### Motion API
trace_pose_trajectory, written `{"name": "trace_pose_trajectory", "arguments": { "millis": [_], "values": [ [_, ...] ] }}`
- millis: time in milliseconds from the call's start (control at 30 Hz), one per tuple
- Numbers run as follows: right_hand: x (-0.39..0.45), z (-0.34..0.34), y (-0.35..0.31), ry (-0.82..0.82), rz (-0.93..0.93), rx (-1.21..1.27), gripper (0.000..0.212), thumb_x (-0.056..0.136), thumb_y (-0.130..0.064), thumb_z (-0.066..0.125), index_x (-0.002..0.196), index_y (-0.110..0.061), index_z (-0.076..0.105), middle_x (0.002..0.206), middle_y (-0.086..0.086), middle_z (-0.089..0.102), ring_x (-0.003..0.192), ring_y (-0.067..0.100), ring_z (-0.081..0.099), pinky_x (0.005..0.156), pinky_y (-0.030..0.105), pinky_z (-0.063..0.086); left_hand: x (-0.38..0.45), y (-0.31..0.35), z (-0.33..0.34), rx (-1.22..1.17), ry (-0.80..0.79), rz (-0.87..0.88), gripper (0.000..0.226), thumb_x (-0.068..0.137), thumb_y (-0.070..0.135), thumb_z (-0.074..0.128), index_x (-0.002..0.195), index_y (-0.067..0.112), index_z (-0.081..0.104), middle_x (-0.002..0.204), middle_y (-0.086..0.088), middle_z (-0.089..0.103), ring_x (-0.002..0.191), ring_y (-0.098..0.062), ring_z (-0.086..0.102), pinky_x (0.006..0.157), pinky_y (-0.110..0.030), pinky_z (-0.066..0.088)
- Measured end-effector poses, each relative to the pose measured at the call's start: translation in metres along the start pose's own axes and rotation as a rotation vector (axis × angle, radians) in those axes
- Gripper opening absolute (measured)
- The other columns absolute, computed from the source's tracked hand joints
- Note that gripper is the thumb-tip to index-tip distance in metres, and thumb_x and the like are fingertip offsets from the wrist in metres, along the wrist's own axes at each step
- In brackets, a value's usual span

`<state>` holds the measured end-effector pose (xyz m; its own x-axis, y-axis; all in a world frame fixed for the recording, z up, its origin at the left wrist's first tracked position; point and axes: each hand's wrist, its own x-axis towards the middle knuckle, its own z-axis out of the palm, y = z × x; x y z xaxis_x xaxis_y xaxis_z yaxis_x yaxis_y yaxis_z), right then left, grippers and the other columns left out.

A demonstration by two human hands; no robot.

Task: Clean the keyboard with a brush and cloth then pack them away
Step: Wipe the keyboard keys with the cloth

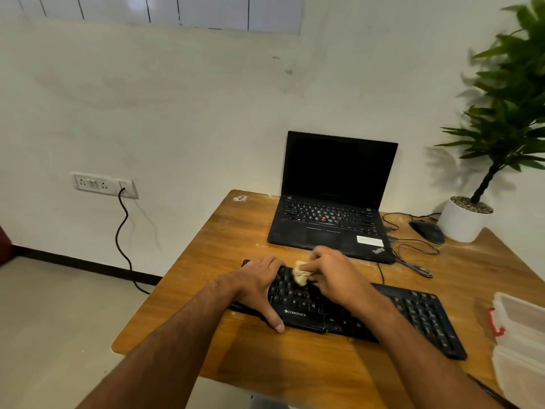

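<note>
Office corner, laptop (pixel 333 196), mouse (pixel 427 230), wall sockets (pixel 103 184), potted plant (pixel 498 128)

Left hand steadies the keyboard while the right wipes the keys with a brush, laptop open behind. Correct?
Not quite. In the head view the right hand wipes with a cloth, not a brush. The left hand does steady the keyboard, and the laptop is open behind.

Wood, black plastic and a scrap of cloth.

The table (pixel 236 231) is warm wood grain, scuffed pale near its far edge. The keyboard (pixel 413 314) is black plastic with a slight sheen; the laptop (pixel 333 208) looks matt. The cloth (pixel 300 276) is soft, crumpled, cream. At the right edge, the box (pixel 522 335) is cloudy translucent plastic.
</note>
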<state>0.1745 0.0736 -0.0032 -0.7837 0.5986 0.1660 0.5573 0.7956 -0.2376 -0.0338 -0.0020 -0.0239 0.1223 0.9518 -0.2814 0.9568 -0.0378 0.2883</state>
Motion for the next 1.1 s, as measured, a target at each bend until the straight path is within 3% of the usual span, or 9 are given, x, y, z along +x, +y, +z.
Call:
{"name": "trace_pose_trajectory", "arguments": {
  "millis": [200, 267, 333, 400, 500, 700, 833, 1000, 1100],
  "values": [
    [0.004, 0.024, -0.013, -0.034, -0.082, -0.011, 0.01, 0.093, -0.012, 0.067, 0.093, -0.021, 0.064, 0.092, -0.013, 0.042, 0.086, 0.002, 0.041, 0.069, 0.01, 0.03, -0.001, 0.0, -0.001, 0.017, -0.014, -0.007, 0.135, 0.058, 0.068, 0.092, 0.161, 0.024, 0.016, 0.158, 0.003, 0.028, 0.144, -0.022, 0.031, 0.121, -0.05, 0.035],
    [-0.004, 0.017, -0.001, -0.052, -0.03, 0.017, 0.025, 0.094, -0.013, 0.067, 0.082, -0.031, 0.053, 0.091, -0.018, 0.043, 0.084, -0.001, 0.044, 0.073, 0.013, 0.034, 0.0, -0.001, -0.002, -0.003, -0.002, 0.001, 0.133, 0.056, 0.067, 0.093, 0.159, 0.025, 0.019, 0.155, 0.005, 0.03, 0.142, -0.02, 0.033, 0.12, -0.05, 0.034],
    [-0.016, 0.009, 0.014, -0.091, 0.034, 0.005, 0.026, 0.092, -0.007, 0.067, 0.088, -0.032, 0.061, 0.093, -0.02, 0.045, 0.085, -0.004, 0.046, 0.069, 0.011, 0.039, 0.0, -0.002, -0.001, -0.017, -0.001, 0.003, 0.131, 0.057, 0.065, 0.094, 0.158, 0.026, 0.02, 0.154, 0.005, 0.031, 0.141, -0.018, 0.032, 0.121, -0.049, 0.034],
    [-0.025, 0.002, 0.025, -0.11, 0.083, -0.045, 0.027, 0.09, 0.0, 0.068, 0.104, -0.022, 0.073, 0.095, -0.018, 0.048, 0.084, -0.003, 0.049, 0.066, 0.01, 0.044, 0.001, 0.0, -0.001, -0.021, -0.004, -0.001, 0.131, 0.057, 0.063, 0.094, 0.158, 0.026, 0.02, 0.155, 0.005, 0.031, 0.141, -0.018, 0.032, 0.121, -0.05, 0.034],
    [-0.022, -0.001, 0.015, -0.071, 0.043, -0.074, 0.032, 0.089, -0.001, 0.068, 0.114, -0.02, 0.072, 0.102, -0.013, 0.054, 0.091, 0.002, 0.053, 0.078, 0.016, 0.051, 0.001, 0.002, -0.002, -0.023, -0.01, -0.008, 0.132, 0.058, 0.062, 0.095, 0.159, 0.025, 0.019, 0.157, 0.003, 0.029, 0.143, -0.02, 0.031, 0.121, -0.051, 0.034],
    [0.001, 0.025, -0.036, -0.02, -0.188, -0.029, 0.029, 0.089, -0.003, 0.067, 0.112, -0.02, 0.071, 0.1, -0.011, 0.042, 0.106, 0.013, 0.048, 0.081, 0.023, 0.037, 0.0, 0.003, 0.0, 0.018, -0.013, -0.005, 0.126, 0.06, 0.065, 0.092, 0.157, 0.023, 0.023, 0.152, 0.003, 0.032, 0.14, -0.02, 0.033, 0.119, -0.049, 0.037],
    [-0.019, 0.017, -0.01, -0.053, -0.036, -0.003, 0.033, 0.091, -0.007, 0.068, 0.121, -0.021, 0.068, 0.103, -0.015, 0.043, 0.1, 0.005, 0.043, 0.085, 0.019, 0.04, 0.0, 0.001, -0.003, -0.012, -0.018, -0.01, 0.132, 0.058, 0.063, 0.094, 0.159, 0.025, 0.018, 0.156, 0.003, 0.03, 0.143, -0.02, 0.031, 0.121, -0.051, 0.034],
    [-0.039, -0.008, 0.027, -0.097, 0.148, -0.041, 0.038, 0.089, 0.003, 0.067, 0.118, -0.021, 0.072, 0.101, -0.016, 0.051, 0.084, 0.0, 0.05, 0.062, 0.01, 0.041, 0.003, 0.001, -0.002, -0.02, -0.017, -0.005, 0.128, 0.058, 0.061, 0.095, 0.157, 0.025, 0.021, 0.153, 0.004, 0.032, 0.14, -0.019, 0.033, 0.12, -0.049, 0.035],
    [-0.031, -0.004, 0.002, -0.046, 0.038, 0.015, 0.037, 0.09, -0.001, 0.065, 0.122, -0.02, 0.07, 0.105, -0.012, 0.052, 0.095, 0.005, 0.052, 0.082, 0.019, 0.05, 0.002, 0.004, -0.003, 0.012, -0.015, -0.013, 0.13, 0.059, 0.062, 0.094, 0.158, 0.023, 0.02, 0.153, 0.003, 0.031, 0.141, -0.019, 0.032, 0.12, -0.047, 0.034]
  ]
}}
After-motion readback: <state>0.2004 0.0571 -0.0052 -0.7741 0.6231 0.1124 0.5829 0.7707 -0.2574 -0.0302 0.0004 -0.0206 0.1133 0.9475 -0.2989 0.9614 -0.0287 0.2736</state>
